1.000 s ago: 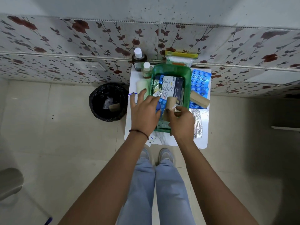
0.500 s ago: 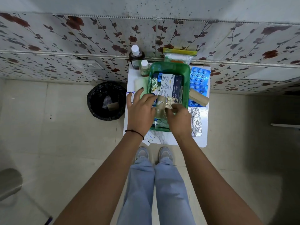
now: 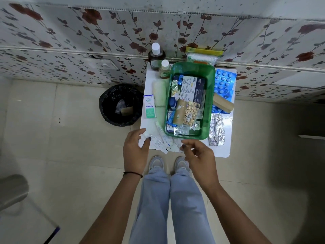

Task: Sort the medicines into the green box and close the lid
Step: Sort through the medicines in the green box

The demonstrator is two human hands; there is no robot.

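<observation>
One second ago both hands were over the green box and the right hand was holding a brown roll above it. Now this roll lies inside the box, next to a gold pill strip and on top of the blue strips, and both hands have come back to the near edge of the white table. I think this means one more medicine is sorted and the person is going for the next one.

The left hand is over the near left corner of the table, fingers spread and apart, holding nothing; its fingertips are just beside the small white tube and the paper packets. The right hand is loosely curled in front of the box and also seems empty.

Many things are not in the box yet: a green and white carton, two bottles, a second brown roll, a blue pill sheet and a silver strip. I cannot see the lid in this view, so closing is far away
</observation>
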